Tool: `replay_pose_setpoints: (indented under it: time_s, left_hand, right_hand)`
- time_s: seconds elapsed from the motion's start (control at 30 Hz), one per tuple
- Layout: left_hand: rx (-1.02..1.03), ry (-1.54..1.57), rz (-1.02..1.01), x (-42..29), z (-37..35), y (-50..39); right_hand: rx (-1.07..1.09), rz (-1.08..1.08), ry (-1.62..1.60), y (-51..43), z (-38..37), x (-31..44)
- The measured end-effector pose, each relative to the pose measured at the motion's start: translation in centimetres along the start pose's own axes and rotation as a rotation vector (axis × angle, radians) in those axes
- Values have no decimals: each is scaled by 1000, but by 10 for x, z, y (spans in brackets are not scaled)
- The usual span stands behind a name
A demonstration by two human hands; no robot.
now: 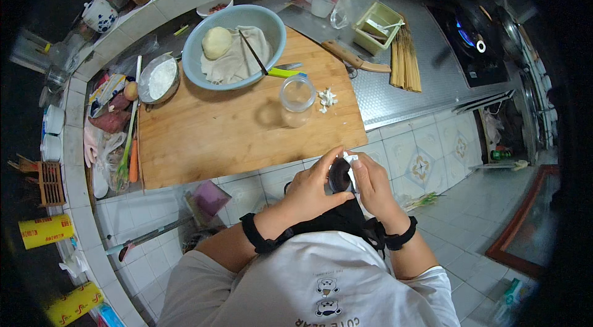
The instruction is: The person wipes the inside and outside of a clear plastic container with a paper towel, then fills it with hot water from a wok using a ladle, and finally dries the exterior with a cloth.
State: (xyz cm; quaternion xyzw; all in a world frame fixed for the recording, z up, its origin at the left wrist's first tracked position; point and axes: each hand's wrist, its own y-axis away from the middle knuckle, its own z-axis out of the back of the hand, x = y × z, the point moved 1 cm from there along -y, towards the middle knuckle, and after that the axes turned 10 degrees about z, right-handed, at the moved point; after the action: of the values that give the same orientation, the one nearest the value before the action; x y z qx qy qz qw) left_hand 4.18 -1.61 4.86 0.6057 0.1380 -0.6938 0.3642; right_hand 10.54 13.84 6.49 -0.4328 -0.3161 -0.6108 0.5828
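A dark round lid is gripped by its rim in my left hand, in front of the board's near edge. My right hand presses a crumpled white tissue against the lid's right side. Just beyond my hands, an uncovered clear jar stands upright on the wooden board. Small white scraps lie beside the jar. Farther back, a blue plastic colander holds a ball of dough on a cloth. A dark stick leans across its rim.
A bowl of white powder stands left of the colander, near sweet potatoes and a carrot. A wooden-handled tool, a greenish box and a bundle of thin sticks lie right. A lit gas stove is far right.
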Motion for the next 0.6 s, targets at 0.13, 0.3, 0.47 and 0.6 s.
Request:
replay_pose_setpoints:
  time_s: [0.13,0.3,0.47,0.6]
  left_hand:
    - [-46,-342,-233,2,-3,0]
    - [105,-725,-465,-5,5,8]
    - [178,-824,-687,-21,5,4]
    - [76,-607,-546,-17,3,1]
  right_hand:
    - [92,-273,-390,2,5,-25]
    - [249,-229,-289,5,0,-40]
    - [378,-554,-669,5,-2,-49]
    - [236,-441,-642,0,6,-45]
